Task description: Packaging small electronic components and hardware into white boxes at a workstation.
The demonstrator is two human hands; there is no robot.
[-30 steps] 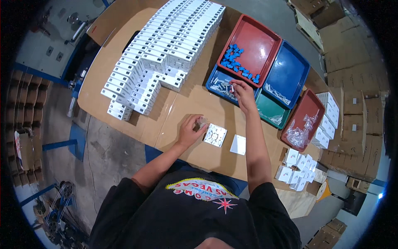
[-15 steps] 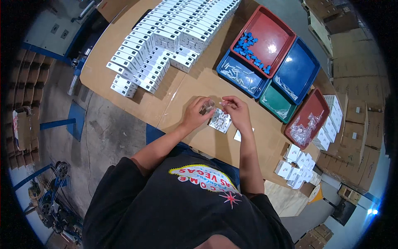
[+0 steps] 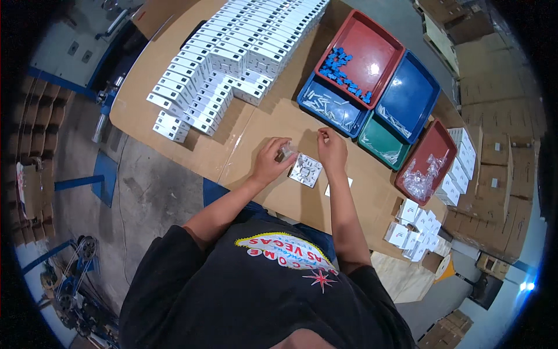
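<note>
My left hand (image 3: pixel 271 163) is closed around a small clear plastic piece (image 3: pixel 286 152), partly hidden by the fingers. Beside its fingertips a white square unit (image 3: pixel 306 170) with a patterned upper face lies flat on the cardboard-covered table. My right hand (image 3: pixel 332 149) hovers beyond the unit's right side, its fingers curled together; anything in them is too small to make out. Partly under my right forearm is a flat white piece (image 3: pixel 343 186).
Stacked white boxes (image 3: pixel 229 55) fill the far left. At the right stand a red tray (image 3: pixel 378 49) of blue parts, blue trays (image 3: pixel 415 87), a green tray (image 3: pixel 372 131) and a red tray (image 3: pixel 444 136) with clear plastic pieces. Small white boxes (image 3: pixel 398 234) sit nearer.
My right hand has drawn away from the clear piece, slightly up and right. The small pale thing at its fingertips no longer shows. My left hand has tilted the clear piece and uncovered more of the unit.
</note>
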